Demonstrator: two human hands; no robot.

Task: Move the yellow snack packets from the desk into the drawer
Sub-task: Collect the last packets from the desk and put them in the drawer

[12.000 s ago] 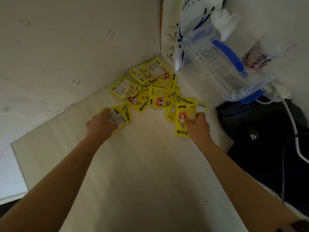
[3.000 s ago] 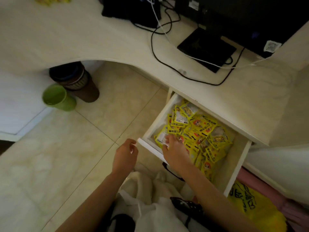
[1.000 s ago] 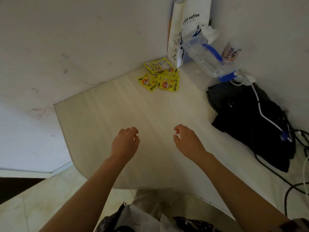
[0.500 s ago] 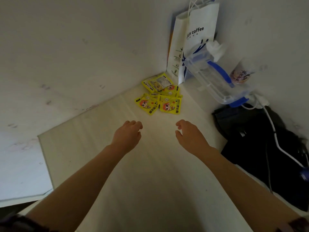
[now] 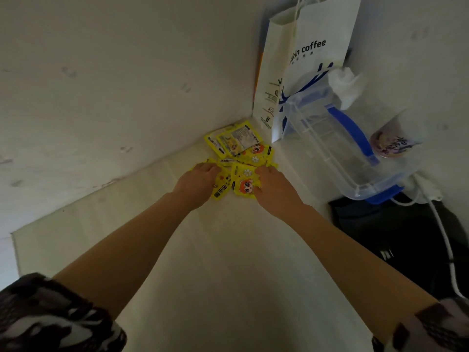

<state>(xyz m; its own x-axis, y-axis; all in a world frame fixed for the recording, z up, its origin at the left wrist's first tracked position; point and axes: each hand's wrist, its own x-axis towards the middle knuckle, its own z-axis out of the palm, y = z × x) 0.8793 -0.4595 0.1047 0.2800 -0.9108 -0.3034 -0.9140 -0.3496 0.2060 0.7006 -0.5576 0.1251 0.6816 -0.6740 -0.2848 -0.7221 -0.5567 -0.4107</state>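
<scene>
Several yellow snack packets (image 5: 241, 148) lie in a small pile in the far corner of the pale desk (image 5: 215, 262), against the wall. My left hand (image 5: 198, 181) lies over the nearest left packet (image 5: 222, 187), its fingers curled onto the packet's far edge. My right hand (image 5: 275, 190) holds the packet with the cartoon face (image 5: 245, 185), with fingers at its top edge and thumb at its lower side. Two more packets behind them lean on the wall. The drawer is out of view.
A white paper coffee bag (image 5: 304, 59) stands in the corner right of the pile. A clear plastic box with blue clips (image 5: 342, 153) leans beside it, with a cup (image 5: 396, 141) behind. A black bag (image 5: 406, 237) and white cable (image 5: 444, 237) lie at right.
Both hands have reached forward from mid-desk to the packets in the corner and closed onto them. My head has moved closer to the corner.
</scene>
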